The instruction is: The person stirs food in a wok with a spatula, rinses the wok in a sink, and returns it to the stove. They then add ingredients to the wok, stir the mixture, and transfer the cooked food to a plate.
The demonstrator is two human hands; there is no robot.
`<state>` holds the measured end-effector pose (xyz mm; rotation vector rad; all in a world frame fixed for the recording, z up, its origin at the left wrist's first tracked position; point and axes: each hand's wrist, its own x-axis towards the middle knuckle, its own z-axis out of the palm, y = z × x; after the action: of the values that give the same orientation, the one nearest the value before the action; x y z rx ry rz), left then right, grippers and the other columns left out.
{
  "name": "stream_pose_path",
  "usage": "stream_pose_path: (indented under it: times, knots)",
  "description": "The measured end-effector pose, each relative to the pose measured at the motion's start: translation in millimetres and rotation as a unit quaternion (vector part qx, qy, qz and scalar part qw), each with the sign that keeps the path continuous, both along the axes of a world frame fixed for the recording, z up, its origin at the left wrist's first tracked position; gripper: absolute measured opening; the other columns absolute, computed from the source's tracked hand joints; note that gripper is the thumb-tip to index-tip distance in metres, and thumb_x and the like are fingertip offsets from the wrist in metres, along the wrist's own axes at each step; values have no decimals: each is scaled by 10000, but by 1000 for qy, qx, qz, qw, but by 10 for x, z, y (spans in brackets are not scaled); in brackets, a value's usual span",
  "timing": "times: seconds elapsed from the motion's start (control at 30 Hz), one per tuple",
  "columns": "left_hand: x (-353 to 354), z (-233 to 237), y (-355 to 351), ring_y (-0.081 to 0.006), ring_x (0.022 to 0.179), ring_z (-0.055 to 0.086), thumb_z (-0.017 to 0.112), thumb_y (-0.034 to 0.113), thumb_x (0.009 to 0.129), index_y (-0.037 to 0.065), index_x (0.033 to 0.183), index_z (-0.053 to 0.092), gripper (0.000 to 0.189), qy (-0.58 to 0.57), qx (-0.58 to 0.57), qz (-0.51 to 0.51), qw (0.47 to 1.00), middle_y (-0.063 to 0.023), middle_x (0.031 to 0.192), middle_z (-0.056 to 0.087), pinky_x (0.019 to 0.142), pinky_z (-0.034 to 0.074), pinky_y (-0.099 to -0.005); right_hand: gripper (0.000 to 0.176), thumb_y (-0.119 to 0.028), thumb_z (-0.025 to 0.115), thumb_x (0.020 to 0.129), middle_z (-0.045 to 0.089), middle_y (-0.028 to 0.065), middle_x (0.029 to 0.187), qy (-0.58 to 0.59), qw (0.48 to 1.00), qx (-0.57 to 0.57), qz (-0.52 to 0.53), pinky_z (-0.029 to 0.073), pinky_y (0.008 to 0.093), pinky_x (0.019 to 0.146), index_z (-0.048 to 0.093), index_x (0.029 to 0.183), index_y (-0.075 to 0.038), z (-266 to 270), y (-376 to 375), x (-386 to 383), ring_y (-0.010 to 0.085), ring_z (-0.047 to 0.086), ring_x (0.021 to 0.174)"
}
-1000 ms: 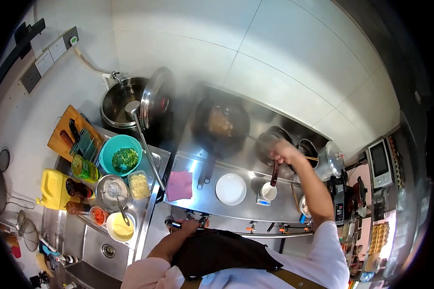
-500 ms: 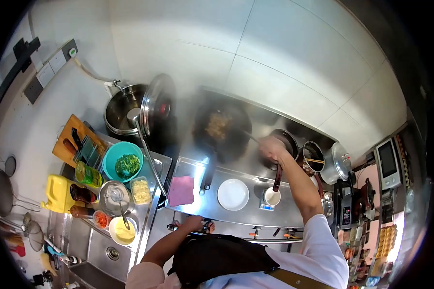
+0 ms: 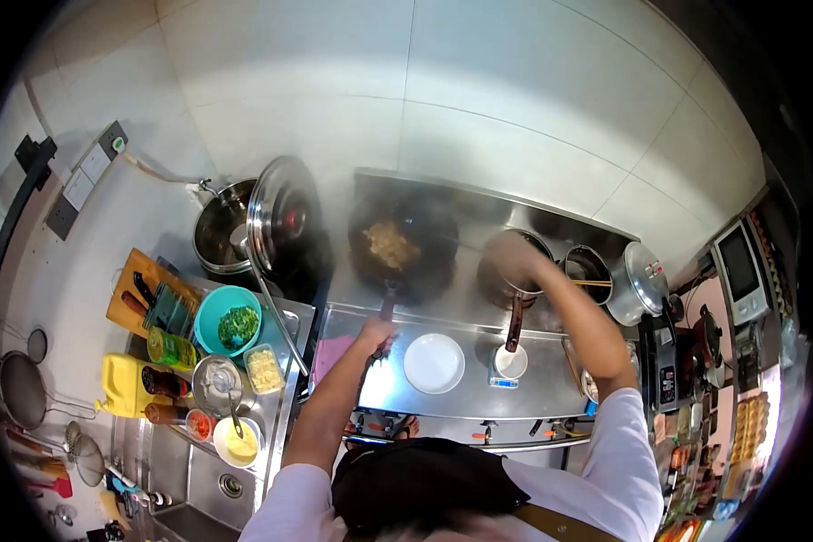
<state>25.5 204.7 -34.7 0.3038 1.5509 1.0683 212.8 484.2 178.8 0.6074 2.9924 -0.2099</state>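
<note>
My left hand (image 3: 377, 335) is closed round the handle of a dark wok (image 3: 429, 271) on the stove. Pieces of brownish food (image 3: 389, 245) lie in the wok, and steam hazes the view. Smeared by motion, my right hand (image 3: 512, 259) grips a long-handled cooking utensil (image 3: 456, 241) that reaches into the wok; its head is too dim to make out. Below that hand stands a saucepan (image 3: 516, 298) with its brown handle toward me. A white plate (image 3: 434, 364) rests on the steel counter near my left hand.
A small white bowl (image 3: 510, 361) sits on a digital scale (image 3: 504, 382). Left are a turquoise bowl of greens (image 3: 210, 307), a cheese-like tub (image 3: 264, 371), bottles, and a leaning lid (image 3: 282, 194). A pot with chopsticks (image 3: 587, 266) and pressure cooker (image 3: 640, 280) stand right.
My left hand has moved from the stove's front edge up to the wok handle. My right hand still grips the utensil and has shifted slightly. The camera view has shifted a little.
</note>
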Motion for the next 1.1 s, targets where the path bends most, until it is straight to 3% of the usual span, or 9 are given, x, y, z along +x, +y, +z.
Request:
stream_pose_path:
  times: [0.07, 0.23, 0.5, 0.63, 0.8, 0.83, 0.93, 0.97, 1.1]
  knots:
    - [38, -14, 26, -151, 475, 501, 671, 87, 815, 15, 861, 553, 146, 42, -10, 24, 999, -47, 643, 531, 394, 419, -308, 128, -99, 569, 796, 568, 85, 603, -57, 916, -336, -213, 353, 328, 352, 615, 753, 13, 512, 146, -15, 159, 476, 414]
    - [55, 71, -39, -168, 397, 478, 652, 81, 797, -20, 769, 564, 137, 82, 5, 52, 995, -74, 565, 533, 357, 387, -325, 93, -94, 520, 878, 540, 44, 614, -138, 799, -515, -280, 263, 232, 362, 569, 816, -46, 630, 422, 11, 48, 360, 412]
    - [147, -111, -176, -190, 390, 539, 606, 93, 771, -64, 750, 604, 158, 199, -3, 32, 979, -98, 531, 560, 370, 421, -340, 120, -130, 526, 904, 532, 56, 630, 39, 738, -633, -228, 275, 233, 337, 544, 850, -25, 137, -105, -26, 53, 359, 390]
    - [252, -41, -211, -207, 402, 557, 606, 90, 770, -69, 774, 605, 159, 236, -25, 38, 971, -120, 545, 577, 380, 431, -352, 132, -133, 549, 888, 524, 50, 612, 33, 815, -543, -201, 284, 243, 326, 552, 821, -20, 100, -233, -27, 67, 366, 380]
    - [380, 107, -277, -214, 416, 571, 600, 90, 779, -75, 824, 607, 171, 261, -25, 43, 964, -130, 552, 585, 398, 445, -353, 161, -163, 566, 894, 518, 39, 606, 94, 777, -568, -257, 306, 248, 318, 558, 805, -29, 30, -535, 140, 83, 376, 369]
    - [381, 93, -296, -212, 414, 569, 596, 89, 782, -75, 839, 606, 174, 260, -19, 38, 965, -129, 553, 585, 399, 446, -352, 176, -181, 568, 906, 521, 30, 604, 49, 846, -490, -203, 326, 251, 315, 624, 923, -16, -97, -542, 230, 79, 398, 372]
    - [391, 73, -448, -206, 412, 565, 585, 84, 789, -69, 874, 604, 176, 249, -8, 25, 968, -123, 557, 586, 398, 443, -350, 332, -193, 563, 928, 543, 6, 631, 138, 800, -535, -235, 327, 232, 321, 622, 1208, -26, -628, -812, 577, 58, 412, 387]
    - [383, 113, -493, -203, 413, 564, 583, 83, 791, -64, 878, 603, 172, 244, -4, 21, 970, -120, 559, 586, 396, 440, -350, 317, -193, 565, 933, 536, -1, 637, 154, 742, -585, -290, 316, 228, 323, 623, 1194, -23, -782, -948, 666, 55, 406, 390]
    - [392, 245, -605, -179, 399, 517, 606, 101, 794, -2, 788, 555, 115, 190, -6, -6, 982, -78, 545, 547, 366, 393, -336, 332, -198, 572, 944, 508, -11, 624, 206, 723, -597, -278, 311, 226, 341, 611, 1223, -24, -1333, -1424, 709, 54, 409, 413]
